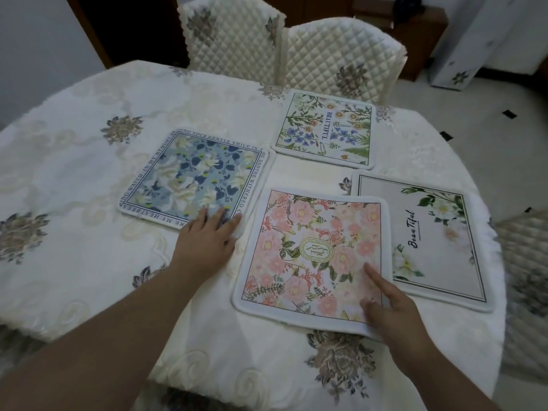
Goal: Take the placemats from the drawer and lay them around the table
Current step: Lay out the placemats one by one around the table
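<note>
Several square placemats lie flat on the round table point(89, 173), which wears a cream embroidered cloth. A blue floral placemat point(192, 176) sits left of centre; my left hand point(207, 235) rests on its near right corner with straight fingers. Nearest me is a pink floral placemat point(311, 250), overlapping the left edge of a white "Beautiful" placemat point(430, 241) on the right. My right hand point(391, 310) pinches the pink mat's near right corner, forefinger stretched out on top. A green-and-blue wildflower placemat point(326, 129) lies at the far side.
Two chairs with quilted cream covers point(231, 40) point(341, 54) stand at the table's far edge. Another quilted chair point(525, 262) is at the right. A tiled floor point(489, 120) shows to the right, and a dark doorway at the back.
</note>
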`<state>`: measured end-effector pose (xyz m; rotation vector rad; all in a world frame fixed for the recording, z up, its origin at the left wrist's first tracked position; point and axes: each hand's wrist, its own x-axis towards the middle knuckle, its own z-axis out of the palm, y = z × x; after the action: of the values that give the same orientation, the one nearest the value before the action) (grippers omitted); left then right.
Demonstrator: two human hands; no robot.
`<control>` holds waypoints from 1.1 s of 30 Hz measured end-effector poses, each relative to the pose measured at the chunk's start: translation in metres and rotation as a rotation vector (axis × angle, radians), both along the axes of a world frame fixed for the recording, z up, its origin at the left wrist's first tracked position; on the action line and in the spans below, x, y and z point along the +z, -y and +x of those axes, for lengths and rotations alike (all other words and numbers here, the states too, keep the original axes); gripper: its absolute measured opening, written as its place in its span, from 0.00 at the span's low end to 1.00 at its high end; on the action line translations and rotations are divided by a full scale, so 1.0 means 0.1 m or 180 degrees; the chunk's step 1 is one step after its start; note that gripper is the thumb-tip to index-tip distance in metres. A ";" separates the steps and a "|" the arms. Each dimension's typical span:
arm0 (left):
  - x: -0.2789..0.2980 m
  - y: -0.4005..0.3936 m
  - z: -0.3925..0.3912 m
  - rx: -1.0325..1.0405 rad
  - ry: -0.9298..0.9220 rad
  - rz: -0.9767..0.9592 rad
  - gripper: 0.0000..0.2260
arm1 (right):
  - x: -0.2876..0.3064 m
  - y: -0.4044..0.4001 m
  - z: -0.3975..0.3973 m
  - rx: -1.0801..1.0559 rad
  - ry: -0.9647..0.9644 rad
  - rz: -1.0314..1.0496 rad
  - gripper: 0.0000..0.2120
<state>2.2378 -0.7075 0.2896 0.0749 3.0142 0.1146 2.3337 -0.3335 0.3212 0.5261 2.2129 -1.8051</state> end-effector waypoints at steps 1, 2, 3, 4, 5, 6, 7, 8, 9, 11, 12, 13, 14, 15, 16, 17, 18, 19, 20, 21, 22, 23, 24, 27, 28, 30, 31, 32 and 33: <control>0.00 -0.01 -0.01 0.0000 0.0010 -0.0017 0.25 | -0.01 0.00 0.01 -0.0021 0.0013 0.0028 0.29; -0.01 -0.03 -0.03 0.0000 0.0048 -0.0047 0.24 | -0.03 0.00 0.02 -0.0043 0.0028 0.0037 0.29; -0.01 -0.05 -0.05 -0.0029 0.0106 -0.0096 0.23 | -0.04 0.00 0.02 -0.0063 0.0046 0.0030 0.29; -0.01 -0.08 -0.06 -0.0083 0.0153 -0.0146 0.23 | -0.06 0.00 0.03 -0.0073 0.0061 0.0003 0.29; -0.01 -0.11 -0.07 -0.0133 0.0180 -0.0184 0.22 | -0.07 -0.01 0.04 -0.0073 0.0078 -0.0032 0.29; -0.02 -0.12 -0.08 -0.0154 0.0193 -0.0215 0.22 | -0.09 -0.01 0.04 -0.0065 0.0094 -0.0072 0.29; -0.03 -0.13 -0.08 -0.0117 0.0206 -0.0235 0.23 | -0.09 -0.01 0.05 -0.0057 0.0094 -0.0103 0.29; -0.03 -0.13 -0.09 -0.0012 0.0219 -0.0223 0.24 | -0.10 -0.02 0.05 -0.0054 0.0087 -0.0120 0.29; -0.03 -0.12 -0.10 0.0119 0.0241 -0.0179 0.24 | -0.10 -0.02 0.05 -0.0048 0.0080 -0.0138 0.29; -0.04 -0.11 -0.10 0.0254 0.0283 -0.0063 0.25 | -0.09 -0.03 0.05 -0.0001 0.0054 -0.0159 0.29; -0.01 -0.12 -0.09 0.0211 0.0224 0.0035 0.25 | -0.08 -0.03 0.04 0.0017 0.0043 -0.0168 0.29; 0.02 -0.15 -0.07 0.0149 0.0096 0.0207 0.25 | -0.07 -0.03 0.04 0.0021 0.0037 -0.0190 0.29; 0.05 -0.18 -0.03 0.0144 -0.0070 0.0493 0.23 | -0.06 -0.03 0.04 0.0012 0.0027 -0.0227 0.30; 0.08 -0.22 0.02 0.0231 -0.0180 0.0838 0.22 | -0.06 -0.02 0.04 0.0000 0.0010 -0.0274 0.30; 0.11 -0.26 0.10 0.0344 -0.0197 0.1162 0.21 | -0.05 -0.01 0.04 -0.0014 -0.0002 -0.0330 0.30; 0.12 -0.30 0.20 0.0457 -0.0147 0.1389 0.22 | -0.04 0.02 0.04 -0.0025 -0.0019 -0.0396 0.30; 0.13 -0.34 0.31 0.0582 -0.0048 0.1513 0.22 | -0.03 0.05 0.04 -0.0044 -0.0019 -0.0458 0.31; 0.12 -0.36 0.41 0.0726 0.0057 0.1555 0.23 | -0.01 0.09 0.04 -0.0051 -0.0003 -0.0511 0.31; 0.12 -0.37 0.51 0.0880 0.0169 0.1525 0.24 | -0.01 0.13 0.05 -0.0043 0.0023 -0.0530 0.32; 0.12 -0.36 0.60 0.1014 0.0263 0.1496 0.25 | 0.00 0.18 0.06 -0.0010 0.0040 -0.0538 0.32; 0.12 -0.35 0.68 0.1114 0.0314 0.1524 0.26 | 0.01 0.22 0.08 0.0022 0.0053 -0.0552 0.32; 0.10 -0.31 0.74 0.1174 0.0363 0.1628 0.27 | 0.01 0.26 0.10 0.0042 0.0058 -0.0577 0.32; 0.08 -0.27 0.79 0.1208 0.0428 0.1772 0.28 | 0.01 0.29 0.13 0.0046 0.0070 -0.0598 0.32; 0.03 -0.17 0.81 0.1334 0.0704 0.2180 0.29 | 0.01 0.34 0.23 0.0108 0.0123 -0.0550 0.32; 0.02 -0.16 0.79 0.1314 0.0699 0.2200 0.29 | 0.00 0.36 0.27 0.0142 0.0135 -0.0524 0.32; 0.01 -0.12 0.69 0.1028 0.0321 0.1793 0.24 | -0.02 0.38 0.31 0.0197 0.0167 -0.0498 0.32; 0.01 -0.09 0.60 0.0785 0.0022 0.1365 0.22 | -0.04 0.39 0.32 0.0226 0.0170 -0.0469 0.33; 0.03 -0.07 0.49 0.0596 -0.0227 0.0990 0.22 | -0.04 0.40 0.32 0.0255 0.0168 -0.0431 0.33; 0.05 -0.06 0.39 0.0495 -0.0315 0.0758 0.23 | -0.04 0.40 0.32 0.0277 0.0154 -0.0394 0.33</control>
<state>2.2765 -0.7019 0.2945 -0.1360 3.0858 0.4987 2.3660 -0.3739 0.3168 0.4364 2.0437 -1.8498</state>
